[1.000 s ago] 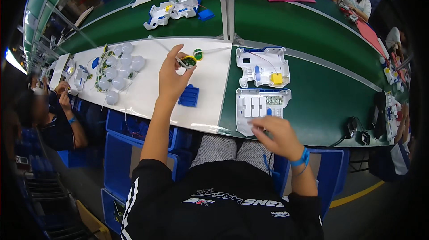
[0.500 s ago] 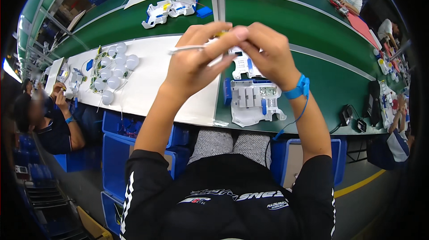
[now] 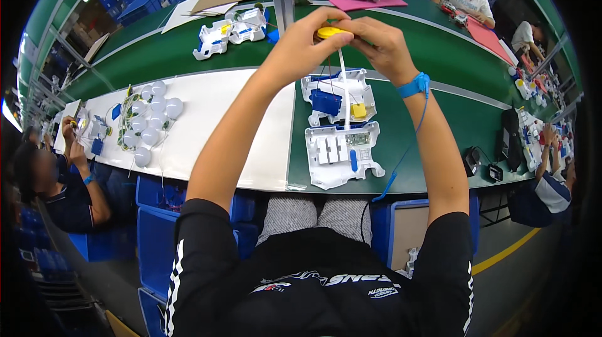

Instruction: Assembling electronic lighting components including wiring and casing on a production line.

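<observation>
Risk no. 1 is a dropped part: both hands are raised well above the green bench (image 3: 439,117), left hand (image 3: 300,41) and right hand (image 3: 377,41) pinched together around a small yellow disc-shaped part (image 3: 328,32), w/ a thin white strip or wire (image 3: 342,80) hanging from it toward the open white plastic housings (image 3: 338,127) below. If either grip slackens, the disc could fall into the housing w/ the blue block (image 3: 326,102) and yellow piece (image 3: 358,110), or roll off the near edge. The dangling strip could snag on a housing wall and tug the part loose. The blue wrist strap (image 3: 414,85) on the right wrist trails a coiled cord (image 3: 401,149) down across the bench; it could catch the nearer housing. Hard to make out: fingertips overlap, so exactly which fingers bear on the disc is unclear; its underside is hidden. Can't tell if the strip is attached at the bottom. The white round parts (image 3: 147,124) on the white mat (image 3: 213,117) at left are too small to identify.
</observation>
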The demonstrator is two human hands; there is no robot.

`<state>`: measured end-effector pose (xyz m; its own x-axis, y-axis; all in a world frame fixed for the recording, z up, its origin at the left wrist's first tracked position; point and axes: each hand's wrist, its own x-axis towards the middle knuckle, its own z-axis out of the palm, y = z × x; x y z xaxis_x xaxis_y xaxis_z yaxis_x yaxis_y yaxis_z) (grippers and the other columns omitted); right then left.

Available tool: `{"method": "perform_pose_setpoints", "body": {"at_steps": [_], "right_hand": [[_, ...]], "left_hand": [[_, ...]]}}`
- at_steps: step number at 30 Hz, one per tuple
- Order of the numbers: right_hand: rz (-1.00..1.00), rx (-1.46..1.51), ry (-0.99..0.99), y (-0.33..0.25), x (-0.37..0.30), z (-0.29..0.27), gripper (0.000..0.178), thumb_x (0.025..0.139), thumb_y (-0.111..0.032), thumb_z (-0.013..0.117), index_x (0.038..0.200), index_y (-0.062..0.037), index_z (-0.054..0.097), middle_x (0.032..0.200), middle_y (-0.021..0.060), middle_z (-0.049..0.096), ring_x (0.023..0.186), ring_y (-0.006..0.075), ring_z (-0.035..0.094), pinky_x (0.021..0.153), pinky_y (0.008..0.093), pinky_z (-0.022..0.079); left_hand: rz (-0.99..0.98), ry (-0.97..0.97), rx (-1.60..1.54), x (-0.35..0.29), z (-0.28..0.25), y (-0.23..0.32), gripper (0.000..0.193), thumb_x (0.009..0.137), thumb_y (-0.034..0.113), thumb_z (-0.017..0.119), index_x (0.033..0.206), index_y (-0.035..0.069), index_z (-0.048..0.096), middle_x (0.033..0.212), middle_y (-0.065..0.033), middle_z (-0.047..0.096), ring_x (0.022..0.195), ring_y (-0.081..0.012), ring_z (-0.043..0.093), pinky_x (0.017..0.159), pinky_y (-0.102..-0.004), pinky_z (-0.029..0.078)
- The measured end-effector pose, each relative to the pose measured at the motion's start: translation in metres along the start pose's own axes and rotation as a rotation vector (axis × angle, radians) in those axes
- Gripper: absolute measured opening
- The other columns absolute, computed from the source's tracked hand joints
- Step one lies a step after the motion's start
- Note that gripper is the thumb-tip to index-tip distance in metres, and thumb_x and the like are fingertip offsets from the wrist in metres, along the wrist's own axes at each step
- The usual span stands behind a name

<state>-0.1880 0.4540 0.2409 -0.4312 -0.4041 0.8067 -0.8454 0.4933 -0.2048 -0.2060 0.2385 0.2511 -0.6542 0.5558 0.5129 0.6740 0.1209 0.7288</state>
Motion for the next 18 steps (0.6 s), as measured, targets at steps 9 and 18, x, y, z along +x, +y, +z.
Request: {"method": "perform_pose_setpoints", "body": {"at_steps": [9,18], "right_hand": [[0.958,0.467,-0.323,-0.02,-0.052,0.01,0.029,0.096,-0.027,0.07,0.097,0.0013,0.074,0.072,0.002,0.063,0.061,0.0077,0.054,0.054,0.0248,0.042],[0.728,0.298,-0.657,-0.018,-0.1,-0.001,0.016,0.096,-0.013,0.067,0.101,-0.0002,0.076,0.101,0.0076,0.074,0.085,0.0172,0.068,0.08,0.0287,0.056]], "left_hand": [[-0.071,0.17,0.044,-0.003,0.033,-0.022,0.034,0.092,0.026,0.079,0.116,0.004,0.068,0.104,-0.009,0.072,0.088,-0.0126,0.068,0.078,-0.0257,0.056],[-0.259,0.211,-0.439,-0.026,0.072,-0.038,0.033,0.095,0.027,0.076,0.119,0.006,0.067,0.098,-0.0103,0.074,0.089,-0.0164,0.071,0.082,-0.0246,0.056]]}}
